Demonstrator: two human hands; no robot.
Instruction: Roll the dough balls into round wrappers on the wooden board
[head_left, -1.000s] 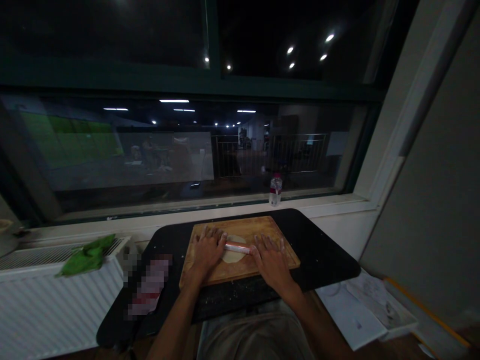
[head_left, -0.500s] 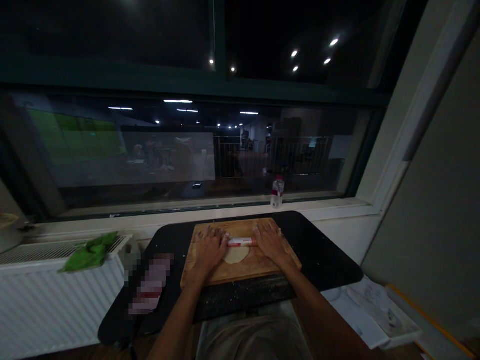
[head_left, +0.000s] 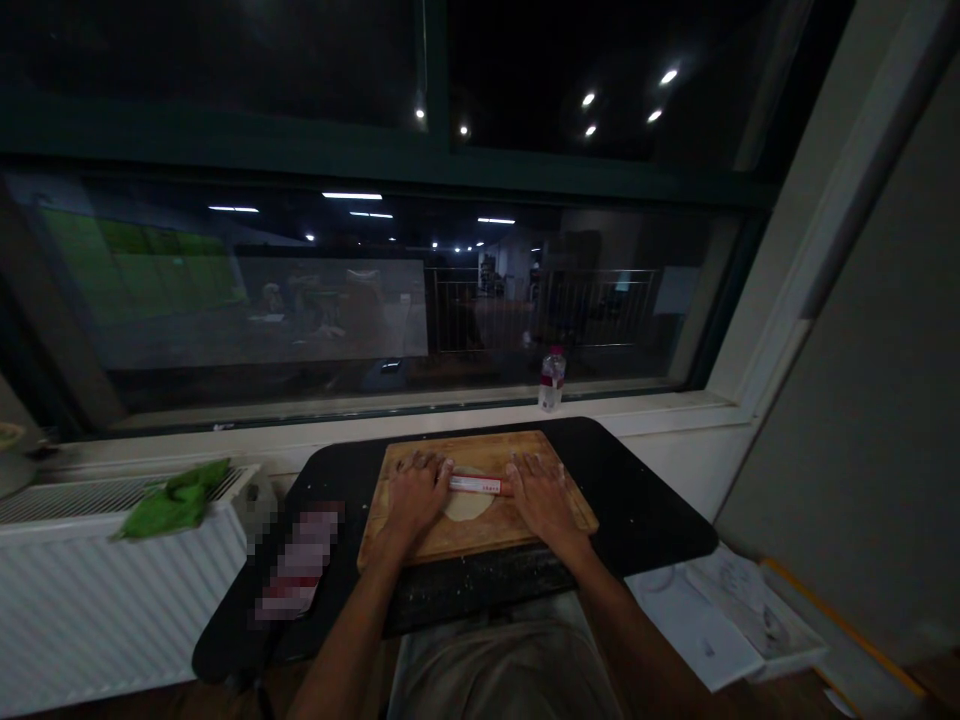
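Observation:
A wooden cutting board (head_left: 555,525) lies on a black table (head_left: 645,510). On the board sits a flat round of pale dough (head_left: 466,506). A slim red-and-white roller (head_left: 476,485) lies across the dough's far half. My left hand (head_left: 414,494) rests flat on the roller's left end, fingers stretched out. At the roller's right end my right hand (head_left: 541,494) presses down the same way, fingers spread forward.
A water bottle (head_left: 551,380) stands on the window sill behind the table. A green cloth (head_left: 171,500) lies on the white radiator (head_left: 112,590) at left. A blurred-out packet (head_left: 294,565) sits on the table's left. Papers (head_left: 720,615) lie at lower right.
The roller has gone away from me across the dough and come part-way back, both hands travelling with it. The right hand, earlier nearer me, is now level with the left.

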